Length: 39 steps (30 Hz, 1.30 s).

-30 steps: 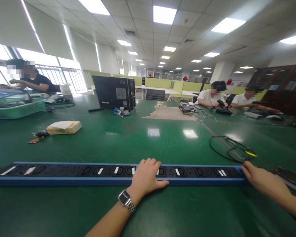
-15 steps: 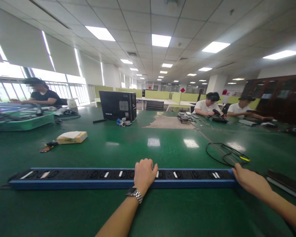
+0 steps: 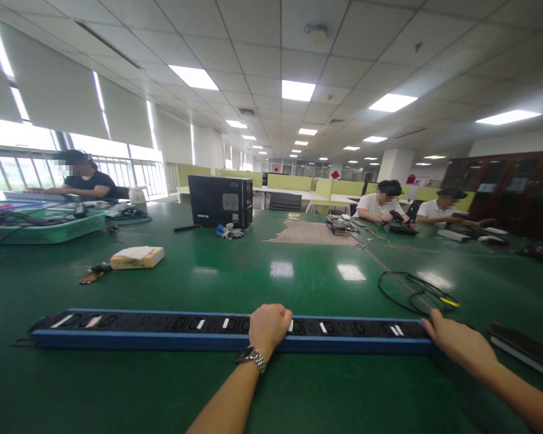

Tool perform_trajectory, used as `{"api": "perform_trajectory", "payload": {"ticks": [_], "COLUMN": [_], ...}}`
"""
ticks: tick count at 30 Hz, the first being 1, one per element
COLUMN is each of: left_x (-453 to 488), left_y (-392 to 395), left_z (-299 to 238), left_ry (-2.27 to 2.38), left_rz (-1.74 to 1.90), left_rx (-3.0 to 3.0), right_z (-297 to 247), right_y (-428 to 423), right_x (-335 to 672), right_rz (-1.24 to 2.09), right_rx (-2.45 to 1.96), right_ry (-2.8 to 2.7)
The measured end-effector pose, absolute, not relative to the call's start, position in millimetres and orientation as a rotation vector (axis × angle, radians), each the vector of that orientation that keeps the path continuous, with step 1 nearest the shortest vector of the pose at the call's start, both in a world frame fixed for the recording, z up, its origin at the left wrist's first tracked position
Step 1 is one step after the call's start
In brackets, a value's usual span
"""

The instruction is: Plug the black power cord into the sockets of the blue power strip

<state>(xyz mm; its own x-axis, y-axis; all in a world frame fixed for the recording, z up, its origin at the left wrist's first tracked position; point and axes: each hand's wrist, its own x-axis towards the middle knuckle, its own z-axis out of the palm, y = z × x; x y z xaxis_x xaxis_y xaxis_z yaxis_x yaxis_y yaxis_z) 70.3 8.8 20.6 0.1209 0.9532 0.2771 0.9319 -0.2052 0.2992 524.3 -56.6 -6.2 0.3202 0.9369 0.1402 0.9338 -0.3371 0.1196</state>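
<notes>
A long blue and black rack power strip (image 3: 154, 340) lies flat across the green table, its rows of sockets facing up and several white stickers on it. My left hand (image 3: 269, 328), with a metal watch at the wrist, is closed over the strip near its middle, fingers curled to the far side. At the strip's right end my right hand (image 3: 462, 342) is closed around it, the fingertips hidden behind the end. Beyond that hand lies a coiled black cable (image 3: 409, 290) with a yellow tag.
A tissue pack (image 3: 138, 258) and a small dark item lie at the left. Behind are a green basket (image 3: 63, 230) of cables, a black computer case (image 3: 219, 203) and gloves (image 3: 228, 231). A dark flat object (image 3: 525, 349) is at the right. Three people sit around the table.
The whole view has tilted up slightly, so everything sits lower in the picture. Both hands keep their places on the power strip.
</notes>
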Motion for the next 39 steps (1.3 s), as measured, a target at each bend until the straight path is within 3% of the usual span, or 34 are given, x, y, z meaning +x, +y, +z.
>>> {"api": "perform_trajectory", "payload": {"ticks": [13, 25, 32, 39], "left_x": [63, 64, 65, 60], "left_y": [11, 3, -14, -11], "left_z": [10, 3, -4, -4], "left_ry": [1.820, 1.782, 1.661, 1.556], "left_rz": [0.891, 0.864, 1.085, 0.919], "left_rx": [2.255, 2.419, 2.568, 2.571], "right_z": [-2, -4, -4, -3], "right_y": [-59, -55, -55, -56], "right_x": [519, 522, 519, 517], "right_rz": [0.296, 0.292, 0.290, 0.272], "right_rx": [2.552, 2.566, 2.592, 2.620], "right_ry": [1.780, 1.770, 1.730, 1.738]}}
